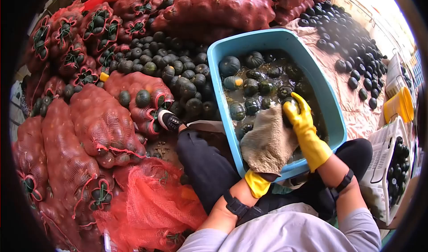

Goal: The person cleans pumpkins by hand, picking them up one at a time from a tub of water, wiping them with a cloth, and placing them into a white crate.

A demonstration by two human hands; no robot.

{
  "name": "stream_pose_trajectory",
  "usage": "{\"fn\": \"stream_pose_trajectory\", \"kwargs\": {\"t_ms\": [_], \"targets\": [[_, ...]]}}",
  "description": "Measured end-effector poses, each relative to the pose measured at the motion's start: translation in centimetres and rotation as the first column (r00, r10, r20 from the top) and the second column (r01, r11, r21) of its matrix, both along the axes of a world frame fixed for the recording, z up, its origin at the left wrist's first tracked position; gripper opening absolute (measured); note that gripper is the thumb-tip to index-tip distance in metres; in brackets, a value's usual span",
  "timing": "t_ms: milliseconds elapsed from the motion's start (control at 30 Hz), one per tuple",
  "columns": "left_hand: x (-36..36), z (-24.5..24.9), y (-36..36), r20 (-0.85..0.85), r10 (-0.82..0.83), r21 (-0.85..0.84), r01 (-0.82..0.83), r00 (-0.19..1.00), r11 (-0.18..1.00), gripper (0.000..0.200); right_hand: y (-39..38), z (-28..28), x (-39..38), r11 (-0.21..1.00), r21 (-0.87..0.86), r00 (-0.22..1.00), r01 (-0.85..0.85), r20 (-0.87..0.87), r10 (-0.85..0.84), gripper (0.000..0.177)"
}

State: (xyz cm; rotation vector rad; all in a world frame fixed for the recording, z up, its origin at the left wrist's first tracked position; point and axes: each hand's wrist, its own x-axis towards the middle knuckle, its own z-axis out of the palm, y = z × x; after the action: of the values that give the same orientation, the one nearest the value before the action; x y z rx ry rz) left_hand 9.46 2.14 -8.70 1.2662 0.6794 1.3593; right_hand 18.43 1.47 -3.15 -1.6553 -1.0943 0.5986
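Note:
My right hand (303,118), in a long yellow rubber glove, is closed around a dark green squash (288,114) over the blue tub (280,34). A brown towel-like cloth (269,140) covers my left hand, and only the yellow glove cuff (258,184) shows at the wrist. The cloth's far end lies against the squash in my right hand; the left fingers are hidden beneath it. Murky water (307,85) fills the tub, with several small dark green squashes (250,87) in it. One squash (232,82) there has an orange patch.
Red mesh sacks (107,118) full of squash crowd the left and back. Loose squashes (187,89) are heaped beside the tub. More squashes (356,56) lie on a pinkish sheet (352,105) at right, near a white crate (379,172) and a yellow container (399,106).

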Motion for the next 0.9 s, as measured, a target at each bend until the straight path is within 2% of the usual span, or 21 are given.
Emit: {"fn": "stream_pose_trajectory", "kwargs": {"t_ms": [33,100,133,200,233,267,300,367,400,433,467,500,567,600,633,733,767,800,833,867,900], "targets": [[2.1,-0.9,-0.7,0.105,-0.111,-0.103,0.122,0.988,0.987,0.042,0.3,1.3,0.4,0.991,-0.132,0.992,0.021,-0.12,-0.037,0.063],[2.0,-0.6,-0.8,0.174,-0.221,-0.171,0.25,0.96,0.953,0.044,-3.4,-1.2,-0.6,0.997,-0.013,0.977,-0.077,-0.2,0.073,0.068],[-0.8,1.4,-0.6,0.136,-0.221,-0.152,0.241,0.966,0.959,0.045,-5.5,-2.0,-1.8,0.972,0.091,0.966,-0.215,-0.127,0.226,0.072],[-4.3,3.7,-0.4,0.025,-0.23,-0.102,0.231,0.973,0.968,0.048,-7.0,0.1,-1.7,0.866,0.255,0.893,-0.429,0.265,0.364,0.072],[-4.8,4.0,-0.4,-0.046,-0.237,-0.067,0.234,0.97,0.97,0.051,-5.7,-0.8,-0.1,0.843,0.283,0.883,-0.457,0.254,0.394,0.072],[-4.4,2.9,-0.5,-0.149,-0.259,-0.026,0.258,0.954,0.966,0.053,-4.6,-2.7,-0.4,0.954,0.187,0.963,-0.233,-0.094,0.253,0.07],[-4.2,1.3,-0.7,-0.254,-0.277,0.009,0.289,0.927,0.957,0.056,-3.1,-2.3,-0.2,0.997,0.074,0.998,-0.034,-0.041,0.037,0.068],[-4.0,0.3,0.0,-0.459,-0.278,0.09,0.356,0.844,0.93,0.064,-3.0,-1.2,-0.5,0.999,0.012,0.994,0.05,-0.097,-0.048,0.063],[-4.3,0.9,-0.1,-0.304,-0.356,-0.005,0.372,0.883,0.928,0.068,-4.1,-0.9,-1.0,0.989,0.056,0.963,-0.139,-0.226,0.148,0.062],[-4.7,1.2,-0.3,-0.133,-0.403,-0.093,0.393,0.906,0.915,0.073,-4.8,-0.1,-0.5,0.94,0.069,0.919,-0.333,-0.2,0.34,0.059],[-5.9,5.3,-1.3,0.324,-0.372,-0.295,0.466,0.87,0.834,0.078,-5.4,1.6,0.0,0.855,0.073,0.837,-0.514,-0.176,0.518,0.056],[-6.5,7.2,-1.9,0.012,-0.326,-0.22,0.32,0.945,0.921,0.077,-5.0,2.5,1.0,0.849,0.022,0.843,-0.528,-0.108,0.527,0.055],[-7.3,10.0,-2.5,-0.548,-0.048,0.084,0.112,0.835,0.99,0.076,-3.8,0.7,0.8,0.929,-0.017,0.919,-0.37,0.139,0.369,0.048],[-7.5,9.5,-2.0,-0.624,0.035,0.196,0.113,0.781,0.974,0.071,-4.0,-1.4,0.1,0.956,0.019,0.908,-0.291,0.32,0.27,0.048],[-7.6,9.0,-1.5,-0.68,0.134,0.307,0.114,0.721,0.945,0.067,-5.0,3.9,-3.5,0.978,0.059,0.952,-0.202,0.245,0.182,0.045],[-7.9,6.8,0.2,-0.556,0.067,0.366,0.171,0.829,0.915,0.043,-6.6,4.1,-3.7,0.939,0.158,0.887,-0.306,0.406,0.22,0.05],[-7.9,5.0,0.8,-0.567,-0.014,0.309,0.229,0.824,0.923,0.041,-6.6,6.1,-2.9,0.949,-0.002,0.936,-0.316,-0.165,0.311,0.049],[-7.2,3.3,0.4,-0.462,-0.062,0.217,0.181,0.885,0.959,0.038,-6.4,7.8,-2.2,0.908,-0.132,0.697,-0.397,-0.687,0.205,0.047],[-6.4,1.7,-0.1,-0.346,-0.092,0.119,0.141,0.934,0.983,0.034,-5.5,5.2,-1.7,0.946,0.076,0.587,-0.314,-0.768,0.256,0.046],[-6.0,2.9,0.0,-0.056,-0.224,-0.203,0.208,0.973,0.957,0.032,-5.0,3.9,-2.0,0.978,0.116,0.538,-0.174,-0.821,0.193,0.051],[-5.5,4.2,0.0,0.276,-0.15,-0.479,0.271,0.949,0.835,0.03,-4.7,2.3,-2.1,0.987,0.12,0.671,-0.111,-0.723,0.163,0.055]]}}
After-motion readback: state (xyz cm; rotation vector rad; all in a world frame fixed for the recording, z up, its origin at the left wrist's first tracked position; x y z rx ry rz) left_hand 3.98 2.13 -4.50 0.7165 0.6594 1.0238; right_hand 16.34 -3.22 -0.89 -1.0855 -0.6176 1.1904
